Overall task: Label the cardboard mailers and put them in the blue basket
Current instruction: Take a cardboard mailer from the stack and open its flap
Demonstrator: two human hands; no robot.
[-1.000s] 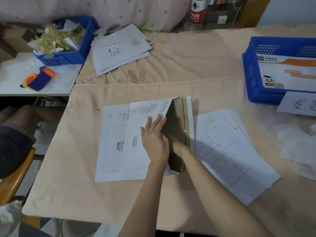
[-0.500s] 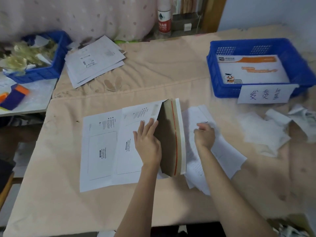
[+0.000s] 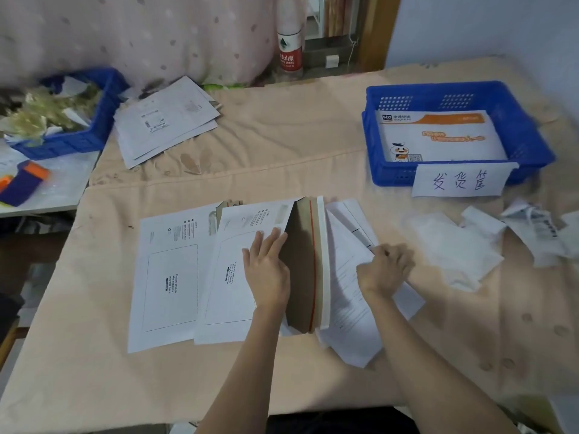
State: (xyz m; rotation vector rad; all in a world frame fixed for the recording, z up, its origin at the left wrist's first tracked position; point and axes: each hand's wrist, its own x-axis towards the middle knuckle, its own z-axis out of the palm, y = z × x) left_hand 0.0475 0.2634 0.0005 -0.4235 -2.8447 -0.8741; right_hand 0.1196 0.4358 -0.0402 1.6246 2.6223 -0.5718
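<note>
A person's left hand point(image 3: 266, 270) lies flat, fingers straight, on the top mailer point(image 3: 232, 277), its flap point(image 3: 308, 264) raised, while the right hand point(image 3: 383, 269) pinches a sheet from the paper stack point(image 3: 351, 308) beside it; the step appears to be fetching a label or insert. Next, the sheet likely must be lifted free and brought to the mailer. Two mailers lie side by side here, the second point(image 3: 166, 277) at left; one sits in the blue basket point(image 3: 391, 170); several more are piled far left point(image 3: 166, 120).
</note>
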